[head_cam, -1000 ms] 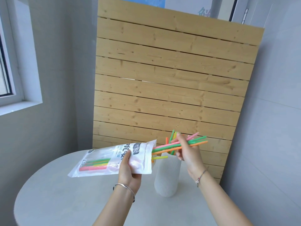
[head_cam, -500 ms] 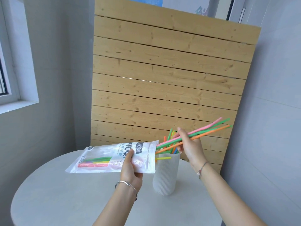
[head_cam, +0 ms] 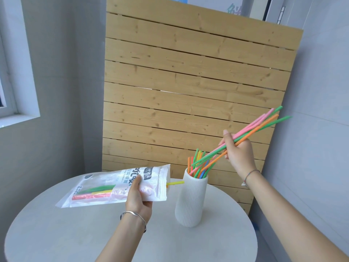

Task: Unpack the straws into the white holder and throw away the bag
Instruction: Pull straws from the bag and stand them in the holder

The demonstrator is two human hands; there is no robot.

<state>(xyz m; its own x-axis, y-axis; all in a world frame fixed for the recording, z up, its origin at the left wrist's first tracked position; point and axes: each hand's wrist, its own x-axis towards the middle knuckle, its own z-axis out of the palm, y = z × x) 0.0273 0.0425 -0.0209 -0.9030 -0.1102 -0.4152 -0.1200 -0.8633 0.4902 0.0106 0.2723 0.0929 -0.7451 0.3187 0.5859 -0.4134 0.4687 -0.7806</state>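
My left hand (head_cam: 138, 197) holds a plastic straw bag (head_cam: 105, 186) above a round, pale grey surface (head_cam: 75, 233). My thumb lies on top of the bag and my fingers curl underneath, near its open end. The bag lies almost flat, with its open end pointing right towards the holder. Through its clear part I can see a few straws left in the bag (head_cam: 94, 191), green, yellow and reddish. One yellow straw (head_cam: 174, 183) sticks out of the opening, and its tip is just beside the holder's neck.

My right hand (head_cam: 238, 154) is raised above and to the right of the holder, with its fingers curled round a small bundle of straws (head_cam: 255, 129), pink, green and orange. The bundle slants from upper right down to lower left. Its lower ends reach the holder's mouth, though I cannot tell whether they are inside it or just over the rim.

The white holder (head_cam: 190, 201) is a ribbed, vase-shaped pot standing upright on the surface, to the right of the bag. More standing straws (head_cam: 198, 163) fill its mouth, orange, green, yellow, red and blue.

A silver bangle (head_cam: 134, 214) circles my left wrist and a thin cord bracelet (head_cam: 249, 175) my right. Behind the surface a pale wooden slat panel (head_cam: 188, 91) leans against a grey wall. A window (head_cam: 11, 72) is at the far left.
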